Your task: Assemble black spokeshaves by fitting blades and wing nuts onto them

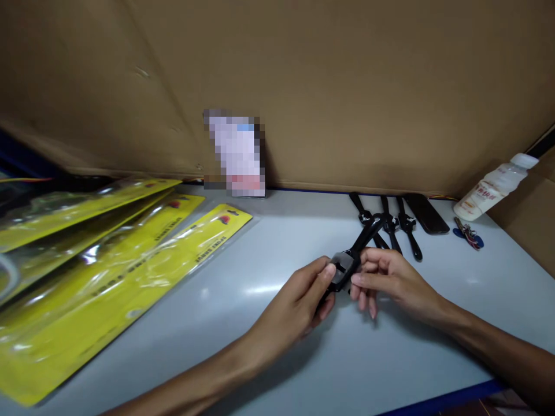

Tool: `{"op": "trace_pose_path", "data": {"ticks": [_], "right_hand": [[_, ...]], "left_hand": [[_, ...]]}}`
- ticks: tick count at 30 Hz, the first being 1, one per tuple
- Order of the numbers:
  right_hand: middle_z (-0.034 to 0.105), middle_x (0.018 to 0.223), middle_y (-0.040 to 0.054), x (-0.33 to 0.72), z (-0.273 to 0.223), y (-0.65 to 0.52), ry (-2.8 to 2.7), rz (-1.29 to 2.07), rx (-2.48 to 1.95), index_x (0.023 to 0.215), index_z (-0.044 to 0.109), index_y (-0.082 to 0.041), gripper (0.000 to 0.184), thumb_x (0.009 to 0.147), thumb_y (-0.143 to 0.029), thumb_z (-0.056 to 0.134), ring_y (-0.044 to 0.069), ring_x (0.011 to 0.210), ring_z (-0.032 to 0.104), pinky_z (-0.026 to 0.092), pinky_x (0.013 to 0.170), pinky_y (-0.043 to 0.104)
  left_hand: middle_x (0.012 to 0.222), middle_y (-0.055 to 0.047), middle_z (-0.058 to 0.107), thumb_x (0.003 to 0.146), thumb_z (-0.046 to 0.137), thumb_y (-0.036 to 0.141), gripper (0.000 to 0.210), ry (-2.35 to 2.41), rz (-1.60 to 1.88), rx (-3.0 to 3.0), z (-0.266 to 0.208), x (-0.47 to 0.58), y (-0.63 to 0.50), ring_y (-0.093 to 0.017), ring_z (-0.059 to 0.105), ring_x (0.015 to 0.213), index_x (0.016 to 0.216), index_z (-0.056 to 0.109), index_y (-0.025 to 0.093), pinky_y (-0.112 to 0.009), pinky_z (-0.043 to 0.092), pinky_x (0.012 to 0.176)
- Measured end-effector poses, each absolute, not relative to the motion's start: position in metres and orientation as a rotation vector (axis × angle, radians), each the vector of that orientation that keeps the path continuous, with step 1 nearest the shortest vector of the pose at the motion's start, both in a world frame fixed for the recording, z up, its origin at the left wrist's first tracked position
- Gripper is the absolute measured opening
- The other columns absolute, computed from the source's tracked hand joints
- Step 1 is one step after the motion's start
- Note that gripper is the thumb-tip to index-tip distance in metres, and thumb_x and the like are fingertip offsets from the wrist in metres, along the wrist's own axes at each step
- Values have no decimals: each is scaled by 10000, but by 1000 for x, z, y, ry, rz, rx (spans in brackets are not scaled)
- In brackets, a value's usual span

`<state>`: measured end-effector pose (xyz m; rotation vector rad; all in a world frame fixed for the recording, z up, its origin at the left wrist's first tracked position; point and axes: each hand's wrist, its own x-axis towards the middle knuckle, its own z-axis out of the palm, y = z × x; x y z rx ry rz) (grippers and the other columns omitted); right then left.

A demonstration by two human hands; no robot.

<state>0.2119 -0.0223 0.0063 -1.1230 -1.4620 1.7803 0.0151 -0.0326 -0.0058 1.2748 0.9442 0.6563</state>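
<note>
A black spokeshave with a grey metal plate at its middle is held up at a slant over the table. My left hand is closed around its near handle, thumb pressed on the plate. At the right side of the tool's middle, the thumb and curled fingers of my right hand close on its edge; the exact contact of these fingertips is partly hidden. Just behind lie three more black spokeshaves, a left one, a middle one and a right one, side by side on the table.
Yellow blister packs overlap across the left of the grey table. A blurred-out upright card leans on the cardboard wall. At the back right are a dark phone, keys and a tilted-looking bottle.
</note>
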Motion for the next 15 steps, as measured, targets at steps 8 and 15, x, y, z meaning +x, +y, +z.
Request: {"op": "trace_pose_path", "data": {"ticks": [8,15], "right_hand": [[694,772,54,211,6,-25,-1527,1735,-1204,801,568,-186,293,879,-460,636,121,556,625,472,447,232],[479,516,-24,236,26,-14,-2105,466,-1352,595,514,-199,411,975,-355,527,97,482,406,302,502,273]], "left_hand": [[524,68,435,922,461,566,382,923,624,1224,-7,14,-32,-60,272,360,775,507,216,-182,201,337],[509,85,433,883,530,597,402,971,586,945,-9,6,-26,-52,208,321,722,433,241,-176,149,292]]}}
